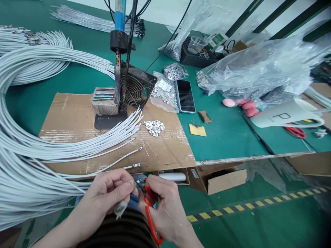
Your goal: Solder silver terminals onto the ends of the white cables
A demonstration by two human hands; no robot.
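Low in the middle of the view, my left hand is closed in a pinch on the end of a white cable, which is mostly hidden behind the fingers. A greyish-white wrap shows below these fingers; I cannot tell what it is. My right hand is closed around red-handled pliers. Their dark jaws meet a tiny pale piece at my left fingertips. Just above, a thick bundle of white cables lies with its ends on the cardboard, beside a heap of small metal terminals.
A soldering iron stand and a fan stand behind the cable ends. To the right are a phone, a yellow sponge, plastic bags and a tipped white mug. Open cardboard boxes sit below the table edge.
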